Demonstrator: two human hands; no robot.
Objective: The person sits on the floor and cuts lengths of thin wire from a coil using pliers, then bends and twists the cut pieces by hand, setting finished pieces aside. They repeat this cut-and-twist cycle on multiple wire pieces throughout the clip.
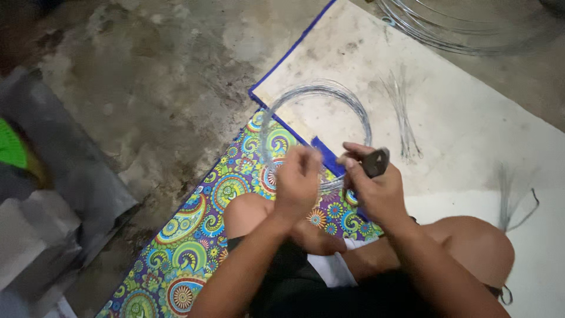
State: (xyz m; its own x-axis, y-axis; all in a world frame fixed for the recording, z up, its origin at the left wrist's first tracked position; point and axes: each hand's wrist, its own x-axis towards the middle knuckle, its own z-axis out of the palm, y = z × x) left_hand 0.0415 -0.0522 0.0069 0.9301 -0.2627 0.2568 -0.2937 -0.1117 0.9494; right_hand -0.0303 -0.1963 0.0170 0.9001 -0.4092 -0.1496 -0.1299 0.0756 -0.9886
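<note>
Seated person viewed from above, hands raised over the knees. At far left, well away from either hand, a grey sheet [65, 165] lies on the concrete floor [165, 76]. Nearer, under the left forearm, a paisley-patterned mat [188, 247] runs toward the hands. The left hand [298, 179] has its fingers [306, 158] drawn together in a pinch; the picture is blurred there, and whether they clamp the wire cannot be told. The coil of thin wire [318, 93] stands as a loop just beyond and above those fingertips, its lower arc passing behind the left hand and between the two hands. The right hand [376, 188], just beside the left, has its fingers [353, 162] curled tight around a dark plier-like tool [375, 161]. Right of these fingers, cut wire lengths [403, 118] lie on a white sheet [471, 129]; farther off, a larger wire coil [465, 29].
</note>
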